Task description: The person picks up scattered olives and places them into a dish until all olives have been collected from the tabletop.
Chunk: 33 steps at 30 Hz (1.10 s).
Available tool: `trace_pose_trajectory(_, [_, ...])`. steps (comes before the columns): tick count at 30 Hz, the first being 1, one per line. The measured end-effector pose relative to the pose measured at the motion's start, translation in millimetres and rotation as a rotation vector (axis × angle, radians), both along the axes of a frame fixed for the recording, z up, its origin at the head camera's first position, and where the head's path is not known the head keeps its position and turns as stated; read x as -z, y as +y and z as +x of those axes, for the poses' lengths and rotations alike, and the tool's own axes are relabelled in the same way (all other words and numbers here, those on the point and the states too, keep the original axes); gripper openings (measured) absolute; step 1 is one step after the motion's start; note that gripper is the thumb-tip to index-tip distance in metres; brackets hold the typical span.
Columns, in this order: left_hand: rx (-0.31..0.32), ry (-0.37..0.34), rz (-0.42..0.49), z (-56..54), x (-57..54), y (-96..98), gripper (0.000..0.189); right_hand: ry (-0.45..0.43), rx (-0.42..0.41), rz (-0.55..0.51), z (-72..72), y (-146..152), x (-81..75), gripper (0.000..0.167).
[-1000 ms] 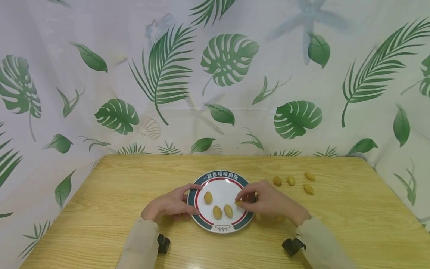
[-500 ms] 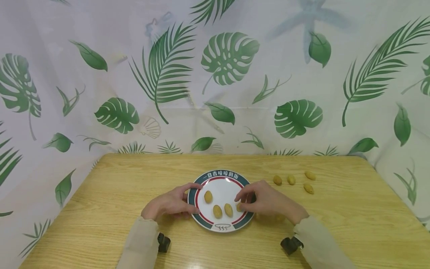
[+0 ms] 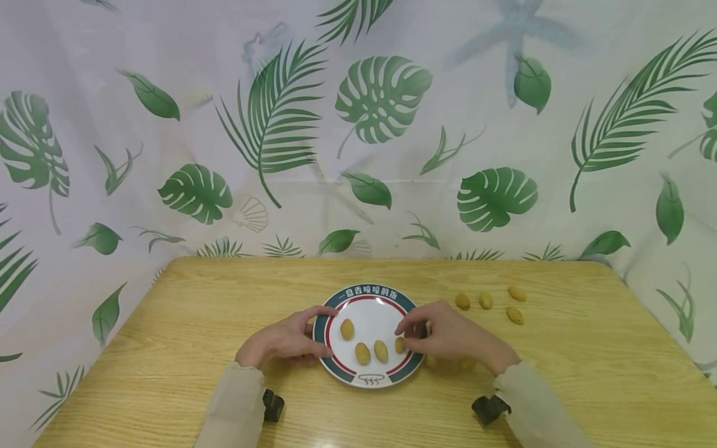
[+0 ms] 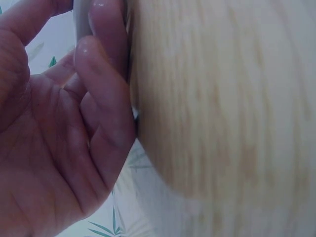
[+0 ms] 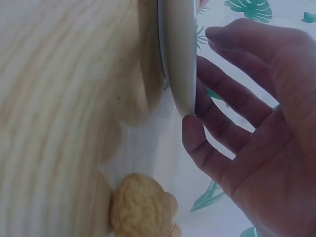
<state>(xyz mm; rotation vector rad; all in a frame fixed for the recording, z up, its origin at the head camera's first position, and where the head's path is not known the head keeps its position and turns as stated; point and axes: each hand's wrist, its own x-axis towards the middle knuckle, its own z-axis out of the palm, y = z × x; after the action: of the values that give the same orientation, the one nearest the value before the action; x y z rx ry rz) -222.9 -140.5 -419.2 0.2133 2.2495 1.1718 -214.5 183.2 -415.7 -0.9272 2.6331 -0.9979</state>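
A white plate (image 3: 370, 314) with a blue rim and a red ring lies mid-table. My left hand (image 3: 290, 336) grips its left edge, thumb on the rim and other fingers partly hidden; curled fingers (image 4: 106, 98) show at the plate's edge in the left wrist view. Several tan, oval, walnut-like nuts lie on the plate, one nut (image 3: 347, 329) at left and another nut (image 3: 381, 351) lower down. My right hand (image 3: 442, 330) hovers over the right rim with fingers parted, beside the rightmost nut (image 3: 399, 345). In the right wrist view some fingertips (image 5: 193, 129) meet the plate's edge.
Several more nuts (image 3: 485, 300) lie on the wooden table (image 3: 224, 286) beyond my right hand. Nearer nuts (image 3: 467, 363) are partly hidden under the right forearm; a wrinkled nut (image 5: 140, 207) shows large in the right wrist view. A leaf-printed curtain (image 3: 358, 205) hangs behind.
The nut that my right fingers pinched a second ago now rests on the plate's right side. Those fingers have parted and drawn slightly right. My left hand has stayed at the rim.
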Motion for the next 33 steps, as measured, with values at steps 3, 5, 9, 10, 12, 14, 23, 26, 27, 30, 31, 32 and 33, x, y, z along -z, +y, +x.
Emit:
trace_pose_trajectory(3, [-0.002,-0.003,0.004,-0.4,0.8,0.0,0.070,-0.011,0.014,-0.001,0.6,3,-1.9,0.012])
trace_pose_trajectory(5, [-0.004,-0.006,0.010,-0.6,1.0,-0.1,0.071,-0.019,0.019,-0.008,0.5,6,-2.8,0.012])
trace_pose_trajectory(9, [-0.005,-0.010,0.019,-0.9,1.4,-0.4,0.072,-0.013,0.018,-0.031,0.6,11,-4.2,0.013])
trace_pose_trajectory(10, [-0.005,-0.010,0.019,-1.0,1.5,-0.4,0.072,-0.014,0.026,-0.033,1.0,12,-4.6,0.014])
trace_pose_trajectory(12, [-0.004,-0.008,0.019,-1.1,1.7,-0.4,0.071,-0.001,0.029,-0.038,1.4,15,-5.2,0.014])
trace_pose_trajectory(14, [-0.004,-0.007,0.017,-1.3,1.9,-0.2,0.071,0.008,0.037,-0.036,2.1,17,-5.9,0.014])
trace_pose_trajectory(23, [-0.008,-0.013,0.008,-1.5,2.0,0.3,0.069,0.057,0.048,-0.033,4.1,29,-8.8,0.016])
trace_pose_trajectory(26, [-0.005,-0.010,0.006,-1.3,1.9,0.2,0.069,0.071,0.059,-0.027,5.4,34,-9.6,0.018])
trace_pose_trajectory(27, [-0.005,-0.008,0.006,-1.2,1.9,0.1,0.069,0.074,0.063,-0.023,5.9,36,-9.9,0.018])
trace_pose_trajectory(30, [-0.006,-0.004,0.003,-0.7,1.7,0.1,0.069,0.071,0.087,-0.002,7.4,40,-11.0,0.019])
trace_pose_trajectory(31, [-0.007,-0.003,0.001,-0.5,1.7,0.0,0.069,0.071,0.095,0.006,7.6,42,-10.9,0.019])
trace_pose_trajectory(32, [-0.008,-0.003,0.002,-0.3,1.6,-0.1,0.069,0.072,0.101,0.015,8.0,43,-10.8,0.020])
trace_pose_trajectory(33, [-0.008,-0.003,0.002,-0.2,1.6,-0.2,0.069,0.074,0.108,0.021,8.1,44,-10.3,0.020])
